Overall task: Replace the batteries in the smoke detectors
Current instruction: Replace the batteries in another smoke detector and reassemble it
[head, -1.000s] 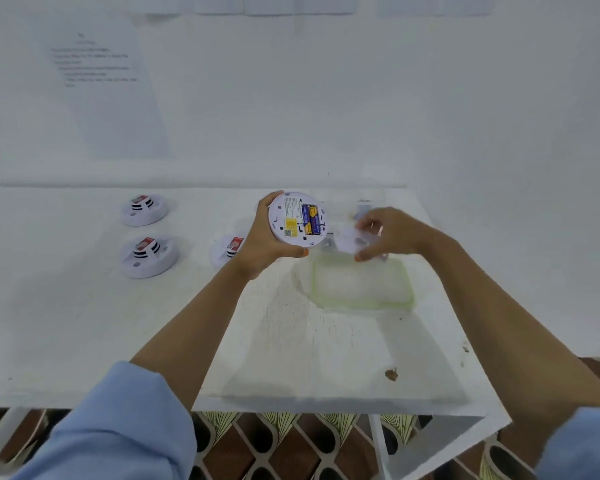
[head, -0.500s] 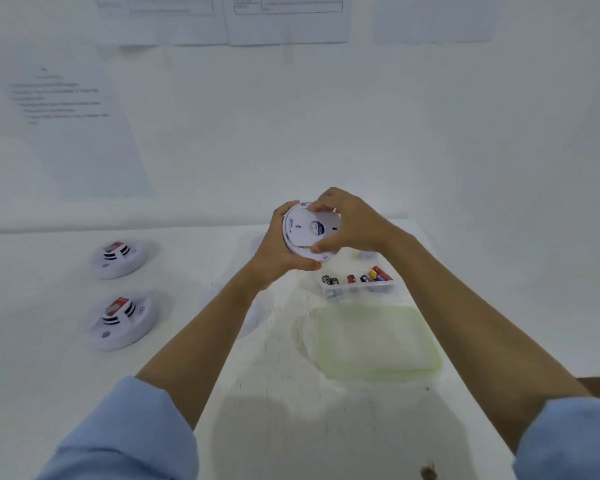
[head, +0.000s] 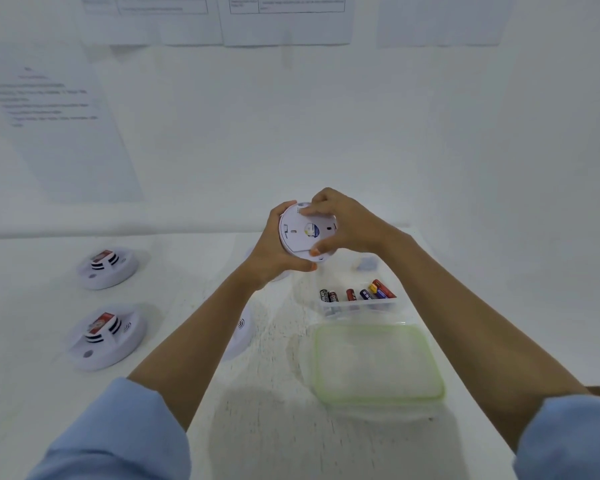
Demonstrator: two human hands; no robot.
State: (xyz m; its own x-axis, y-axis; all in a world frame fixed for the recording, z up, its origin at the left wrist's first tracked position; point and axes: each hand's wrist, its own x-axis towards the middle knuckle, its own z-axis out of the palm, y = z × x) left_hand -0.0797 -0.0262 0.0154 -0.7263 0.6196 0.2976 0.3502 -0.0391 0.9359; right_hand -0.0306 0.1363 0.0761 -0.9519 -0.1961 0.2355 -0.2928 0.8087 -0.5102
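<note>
**Head camera: both hands around one detector, held up over the table**

Head view shows a white smoke detector held in the air above the far middle of the table, in front of the wall. It is a flat round disc tilted so that its plain back plate faces the camera. The plate has a small round yellow and blue sticker near the centre and a few short dark slots around it.

The left hand grips the disc from the left. Its fingers curl round the rim and its thumb lies along the lower edge. The right hand holds the same detector from the right, with curled fingers on the upper edge of the plate and the thumb pressed on its lower part.

Two more white detectors sit face up on the left of the table, one behind the other. Each has dark vent slots and a red label on its raised centre. A further detector shows only as a sliver beside the left forearm.

Below the right wrist stands a small clear tray holding several batteries in black, red, blue and yellow wrappers. Just in front of the tray lies a clear lid with a green rim. A small grey-blue thing behind the tray is too blurred to identify.

Light blue sleeves cover both upper forearms, and printed sheets hang on the wall.
</note>
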